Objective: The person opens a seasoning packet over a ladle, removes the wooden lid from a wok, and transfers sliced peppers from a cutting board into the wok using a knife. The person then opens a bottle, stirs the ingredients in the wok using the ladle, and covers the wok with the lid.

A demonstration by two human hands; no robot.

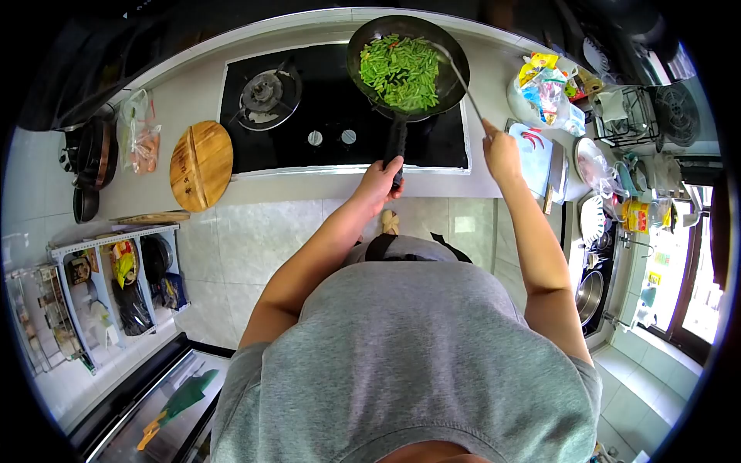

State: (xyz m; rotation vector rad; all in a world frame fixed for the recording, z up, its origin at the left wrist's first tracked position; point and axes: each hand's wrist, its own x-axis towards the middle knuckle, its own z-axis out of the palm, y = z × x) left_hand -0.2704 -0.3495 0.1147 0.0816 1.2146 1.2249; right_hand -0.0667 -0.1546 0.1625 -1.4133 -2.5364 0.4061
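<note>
Wok (448, 88) of greens (397, 71), likely heavy, is set ahead of the left hand (381, 184), by which its handle (397, 137), the safest hold, is gripped; a utensil (466, 89) is grasped by the right hand (502, 154).

Large pale grey tiles with a glossy face cover the floor (255, 239), catching soft reflections. A long, light grey, smooth-topped table (181, 100) curves across the room in the wide view, below glossy black overhead surfaces (193, 42). At left, a white open-framed shelving unit (103, 239) stands near a pale, bluish-white tiled wall (31, 181). At right, bright daylight enters through a tall window with a dark brown frame (698, 285), above white wall tiles (648, 393).
</note>
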